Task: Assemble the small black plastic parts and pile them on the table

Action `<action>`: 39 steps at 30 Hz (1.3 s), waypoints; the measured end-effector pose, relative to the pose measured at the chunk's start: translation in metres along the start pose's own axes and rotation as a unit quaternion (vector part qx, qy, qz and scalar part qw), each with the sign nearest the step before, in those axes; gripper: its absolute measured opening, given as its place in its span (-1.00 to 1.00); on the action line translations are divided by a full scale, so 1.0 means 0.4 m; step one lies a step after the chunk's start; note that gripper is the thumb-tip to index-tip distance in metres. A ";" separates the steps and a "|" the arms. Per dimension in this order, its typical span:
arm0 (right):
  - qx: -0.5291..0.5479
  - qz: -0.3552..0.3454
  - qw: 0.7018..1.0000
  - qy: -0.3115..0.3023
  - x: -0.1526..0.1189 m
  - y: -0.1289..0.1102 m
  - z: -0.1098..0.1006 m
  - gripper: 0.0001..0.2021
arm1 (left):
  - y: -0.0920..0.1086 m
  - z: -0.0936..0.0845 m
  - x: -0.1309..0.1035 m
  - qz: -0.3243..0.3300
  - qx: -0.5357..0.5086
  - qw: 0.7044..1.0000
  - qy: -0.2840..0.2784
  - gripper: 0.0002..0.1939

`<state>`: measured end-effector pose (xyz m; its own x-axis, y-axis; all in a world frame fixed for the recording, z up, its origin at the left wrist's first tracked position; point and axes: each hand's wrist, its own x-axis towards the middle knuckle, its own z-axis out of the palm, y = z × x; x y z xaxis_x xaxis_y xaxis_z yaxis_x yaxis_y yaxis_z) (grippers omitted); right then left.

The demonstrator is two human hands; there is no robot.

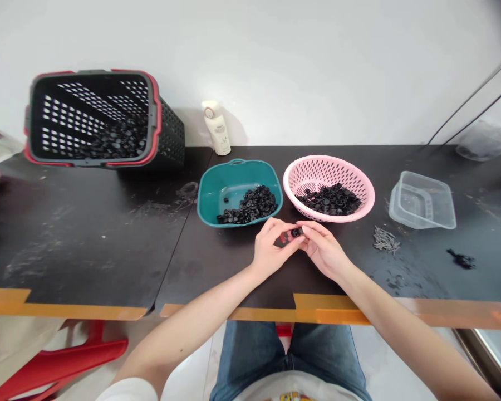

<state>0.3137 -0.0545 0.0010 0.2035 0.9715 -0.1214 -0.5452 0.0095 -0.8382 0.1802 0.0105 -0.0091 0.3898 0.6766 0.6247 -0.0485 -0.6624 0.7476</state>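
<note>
Just in front of the two bowls, my left hand [272,243] and my right hand [320,248] meet fingertip to fingertip. Between them they pinch a small round black part [296,231]; its exact kind is too small to tell. Behind my left hand stands a teal basin [204,200] with a heap of small black round parts [254,206] along its near right side. A pink colander [365,209] behind my right hand holds more black ring-like parts [332,199].
A dark basket [173,131] with red-trimmed rim holds black parts at the back left. Near the wall stands a white bottle [217,129]. To the right are a clear plastic tub [434,214], a pile of thin grey pins [385,240] and a small black clump [463,259].
</note>
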 end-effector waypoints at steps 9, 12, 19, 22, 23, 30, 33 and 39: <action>-0.181 -0.114 0.977 -0.003 -0.013 -0.006 -0.005 -0.86 | 0.005 -0.004 -0.004 0.021 0.035 0.999 0.017 -0.79; -0.213 -0.139 0.967 -0.005 -0.019 -0.013 -0.007 -0.87 | 0.003 -0.004 -0.008 0.034 0.047 0.998 0.020 -0.79; -0.182 -0.131 0.974 -0.001 -0.015 -0.026 -0.011 -0.88 | -0.001 -0.008 -0.013 0.058 0.076 0.995 0.019 -0.75; -0.164 -0.115 0.980 -0.010 -0.007 -0.024 -0.017 -0.90 | -0.006 -0.011 -0.010 0.059 0.088 0.994 0.028 -0.75; -0.158 -0.108 0.981 -0.013 -0.005 -0.023 -0.019 -0.90 | -0.008 -0.012 -0.010 0.060 0.090 0.994 0.031 -0.75; -0.124 -0.060 0.990 -0.011 -0.001 -0.023 -0.020 -0.90 | -0.011 -0.010 -0.010 0.080 0.095 0.992 0.023 -0.78; -0.151 -0.074 0.986 -0.006 -0.003 -0.024 -0.019 -0.87 | -0.009 -0.007 -0.011 0.073 0.090 0.993 0.027 -0.78; -0.165 -0.086 0.982 -0.009 -0.007 -0.022 -0.011 -0.89 | -0.007 -0.007 -0.010 0.054 0.082 0.995 0.033 -0.79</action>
<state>0.3214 -0.0585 0.0063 0.2524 0.9666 0.0438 -0.2093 0.0988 -0.9728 0.1763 0.0106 -0.0133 0.3282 0.6147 0.7173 0.0652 -0.7723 0.6319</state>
